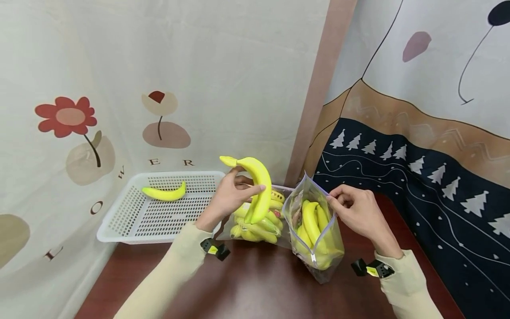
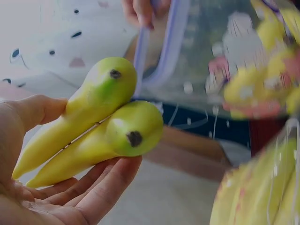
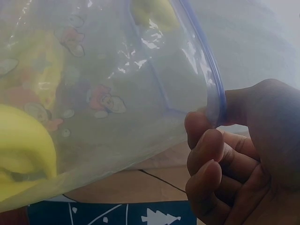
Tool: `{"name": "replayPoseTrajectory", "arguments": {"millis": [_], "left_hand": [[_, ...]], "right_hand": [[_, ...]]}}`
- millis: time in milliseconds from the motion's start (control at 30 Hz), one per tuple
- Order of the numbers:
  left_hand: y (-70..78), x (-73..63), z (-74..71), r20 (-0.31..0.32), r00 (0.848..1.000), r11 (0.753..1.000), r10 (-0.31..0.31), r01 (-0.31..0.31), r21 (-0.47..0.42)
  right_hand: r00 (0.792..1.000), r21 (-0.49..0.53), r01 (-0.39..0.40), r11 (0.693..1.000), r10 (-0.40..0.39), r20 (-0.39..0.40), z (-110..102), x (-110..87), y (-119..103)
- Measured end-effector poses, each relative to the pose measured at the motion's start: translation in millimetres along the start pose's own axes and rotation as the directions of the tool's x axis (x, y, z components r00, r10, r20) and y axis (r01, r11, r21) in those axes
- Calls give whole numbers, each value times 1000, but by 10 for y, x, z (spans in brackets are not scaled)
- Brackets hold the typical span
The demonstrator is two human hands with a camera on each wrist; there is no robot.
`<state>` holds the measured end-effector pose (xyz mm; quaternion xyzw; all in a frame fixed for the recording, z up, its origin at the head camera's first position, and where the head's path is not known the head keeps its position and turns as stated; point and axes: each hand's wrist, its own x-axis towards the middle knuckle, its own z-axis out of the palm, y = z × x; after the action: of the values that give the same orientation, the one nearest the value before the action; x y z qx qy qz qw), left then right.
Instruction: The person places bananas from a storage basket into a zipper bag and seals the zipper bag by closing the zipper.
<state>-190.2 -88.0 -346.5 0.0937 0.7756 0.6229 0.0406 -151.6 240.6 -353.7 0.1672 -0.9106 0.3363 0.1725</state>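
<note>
Two yellow bananas [image 2: 79, 117], joined side by side or held together, are gripped by my left hand [image 1: 232, 193], thumb on one side and fingers beneath. In the head view they hang left of a clear zip bag [image 1: 334, 241] with a purple zip edge. The bag stands with its mouth open and has several bananas [image 1: 311, 221] inside. My right hand [image 1: 356, 210] pinches the bag's rim at its right side; in the right wrist view the thumb and index finger clasp the purple zip strip [image 3: 216, 101].
A white slatted basket [image 1: 119, 217] at the left holds one banana [image 1: 165, 192]. Behind the open bag lies another clear bag [image 1: 228, 230] filled with several bananas. The reddish-brown table [image 1: 247, 283] meets printed curtains at its back and right edges.
</note>
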Motion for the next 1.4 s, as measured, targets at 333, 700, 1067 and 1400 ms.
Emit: {"name": "replayPoseTrajectory", "arguments": {"millis": [333,700,1067,1400], "left_hand": [[211,-42,311,43,997,998,63,-62,-22],[307,4,658,67,990,991,122,-125,41],[259,-13,914,33,984,963,174,-177,204],[208,-36,1065,51,989,929,139,-148,339]], "right_hand": [[1000,0,4,1000,-4,4,24,29,-7],[1000,6,-14,1000,14,13,37,47,-12],[1000,-14,-3,1000,3,5,34,58,-7],[1000,-11,-21,1000,21,5,30,65,-22]]}}
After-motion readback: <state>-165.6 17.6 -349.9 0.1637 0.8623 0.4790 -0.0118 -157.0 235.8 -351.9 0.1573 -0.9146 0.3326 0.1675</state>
